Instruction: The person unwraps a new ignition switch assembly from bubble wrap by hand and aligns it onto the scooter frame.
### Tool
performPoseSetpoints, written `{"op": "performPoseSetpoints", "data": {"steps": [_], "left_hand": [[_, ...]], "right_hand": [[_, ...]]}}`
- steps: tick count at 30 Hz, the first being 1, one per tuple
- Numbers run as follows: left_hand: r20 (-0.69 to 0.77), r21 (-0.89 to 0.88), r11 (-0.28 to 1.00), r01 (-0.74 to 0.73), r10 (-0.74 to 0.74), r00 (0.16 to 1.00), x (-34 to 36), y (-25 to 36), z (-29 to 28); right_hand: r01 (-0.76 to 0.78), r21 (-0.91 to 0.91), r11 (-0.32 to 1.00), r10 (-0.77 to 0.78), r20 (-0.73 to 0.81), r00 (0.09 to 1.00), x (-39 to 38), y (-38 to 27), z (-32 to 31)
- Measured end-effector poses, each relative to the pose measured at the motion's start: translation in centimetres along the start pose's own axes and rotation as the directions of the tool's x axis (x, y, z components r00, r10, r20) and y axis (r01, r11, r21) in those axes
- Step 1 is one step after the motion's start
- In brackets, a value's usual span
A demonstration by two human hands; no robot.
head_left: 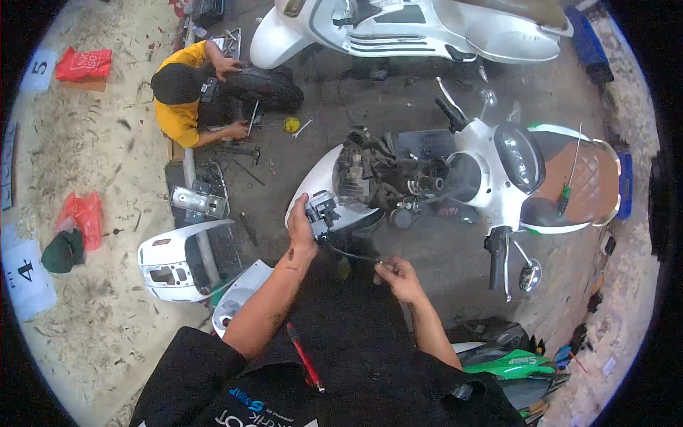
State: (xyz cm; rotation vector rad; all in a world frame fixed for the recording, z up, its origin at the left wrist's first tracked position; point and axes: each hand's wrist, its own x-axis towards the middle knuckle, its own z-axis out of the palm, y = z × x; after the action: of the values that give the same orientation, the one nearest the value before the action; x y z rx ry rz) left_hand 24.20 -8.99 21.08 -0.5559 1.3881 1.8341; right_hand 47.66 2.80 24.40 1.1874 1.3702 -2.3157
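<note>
My left hand (302,235) grips a grey and black mechanical part (322,213) at the white front fender (316,171) of the partly dismantled scooter. A thin black cable (341,251) runs from below that part toward my right hand (395,277), whose fingertips are pinched on its small yellowish end. Just beyond my hands, dark forks and fittings (366,167) are exposed beside the scooter's handlebar cover (484,164). A green-handled screwdriver (564,199) lies on the brown quilted seat (594,178).
A co-worker in a yellow shirt (178,117) handles a tyre (277,96) at upper left, below another white scooter (427,28). White body panels (163,263), metal brackets (196,203) and tools (302,128) lie on the floor. Green panels (505,363) lie lower right.
</note>
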Motion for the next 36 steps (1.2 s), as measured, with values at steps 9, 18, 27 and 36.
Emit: {"op": "performPoseSetpoints", "data": {"steps": [9, 18, 27, 36], "left_hand": [[-0.071, 0.163, 0.986, 0.03, -0.019, 0.997, 0.0, 0.5, 2.0], [0.095, 0.353, 0.93, 0.101, -0.144, 0.985, 0.9, 7.1, 2.3], [0.077, 0.555, 0.831, -0.04, -0.003, 0.997, 18.6, 9.4, -8.7], [0.049, 0.548, 0.826, -0.131, 0.124, 0.991, 34.6, 15.4, -14.7]], "right_hand": [[-0.017, 0.072, 0.997, 0.008, 0.127, 0.992, -1.4, -1.3, -2.4], [-0.052, -0.097, 0.994, 0.071, 0.208, 0.976, 0.6, -6.7, 0.2], [-0.108, -0.089, 0.99, 0.116, 0.084, 0.99, 10.2, -4.1, 9.4], [-0.263, 0.01, 0.965, 0.261, -0.165, 0.951, 22.0, -3.7, 17.0]]}}
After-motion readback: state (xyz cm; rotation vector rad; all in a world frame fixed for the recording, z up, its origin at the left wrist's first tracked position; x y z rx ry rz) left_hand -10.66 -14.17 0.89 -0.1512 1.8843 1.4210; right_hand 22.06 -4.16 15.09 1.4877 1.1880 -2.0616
